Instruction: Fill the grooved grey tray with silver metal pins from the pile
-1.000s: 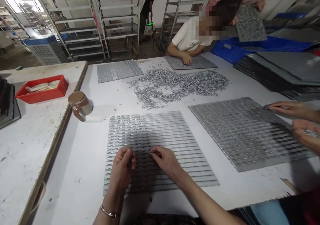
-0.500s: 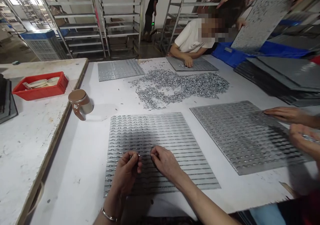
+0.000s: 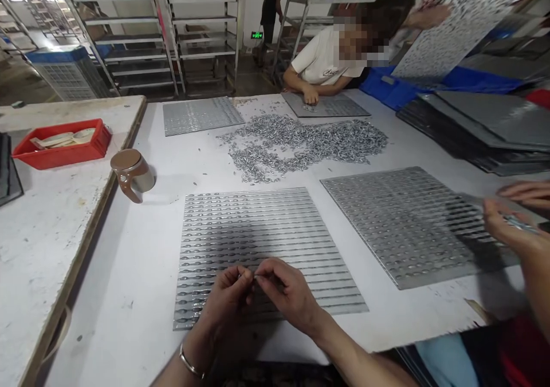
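Observation:
In front of me lies a grey ribbed board (image 3: 318, 249) with rows of small spindle-shaped metal pieces (image 3: 189, 265) along its left side. Over its lower part, my left hand (image 3: 226, 295) is closed, thumb pinched to fingers on a small metal piece that is mostly hidden. Close beside it, my right hand (image 3: 292, 295) pinches a tiny metal piece (image 3: 256, 276) between thumb and forefinger. Both sets of fingertips almost touch. A heap of loose metal pieces (image 3: 344, 141) is spread beyond the board.
To the right, a co-worker's hands (image 3: 511, 224) work at another filled board (image 3: 378, 226). Across the table a person (image 3: 322, 60) leans over a board. A brown-lidded mug (image 3: 133, 175) stands left, near a red bin (image 3: 64, 146). Stacked dark boards (image 3: 485, 129) lie at right.
My hands have come together, the left moving right, and both sit slightly lower over the board. The co-worker's hands at right have shifted. The view has tilted a little.

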`<control>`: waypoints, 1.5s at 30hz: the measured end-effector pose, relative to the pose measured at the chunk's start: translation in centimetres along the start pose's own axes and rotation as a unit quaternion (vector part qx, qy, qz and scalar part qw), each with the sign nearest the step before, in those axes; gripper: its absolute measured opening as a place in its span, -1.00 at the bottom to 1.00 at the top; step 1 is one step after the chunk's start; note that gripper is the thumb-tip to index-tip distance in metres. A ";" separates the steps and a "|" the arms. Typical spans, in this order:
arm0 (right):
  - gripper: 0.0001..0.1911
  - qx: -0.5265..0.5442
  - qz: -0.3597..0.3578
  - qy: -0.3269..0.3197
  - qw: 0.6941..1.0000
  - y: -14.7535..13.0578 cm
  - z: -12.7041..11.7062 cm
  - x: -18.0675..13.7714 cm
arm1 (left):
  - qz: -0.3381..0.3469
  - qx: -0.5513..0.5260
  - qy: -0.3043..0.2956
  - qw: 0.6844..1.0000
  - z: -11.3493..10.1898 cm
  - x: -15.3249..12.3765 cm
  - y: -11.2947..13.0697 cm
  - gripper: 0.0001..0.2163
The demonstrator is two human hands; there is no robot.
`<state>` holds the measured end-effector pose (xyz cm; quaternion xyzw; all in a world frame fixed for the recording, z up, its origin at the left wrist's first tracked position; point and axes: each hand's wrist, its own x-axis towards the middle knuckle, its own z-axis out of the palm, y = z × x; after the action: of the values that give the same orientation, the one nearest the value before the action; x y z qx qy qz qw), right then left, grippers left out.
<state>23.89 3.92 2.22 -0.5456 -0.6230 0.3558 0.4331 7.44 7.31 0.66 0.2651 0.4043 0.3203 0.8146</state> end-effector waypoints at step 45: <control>-0.57 0.158 0.193 0.042 0.967 0.3 -0.7 -0.3 | 0.026 -0.076 0.033 0.996 0.0 0.0 0.4 -0.66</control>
<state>24.64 3.67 2.14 -0.5941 -0.4232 0.5036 0.4629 7.31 7.52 0.93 0.2016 0.3987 0.3798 0.8100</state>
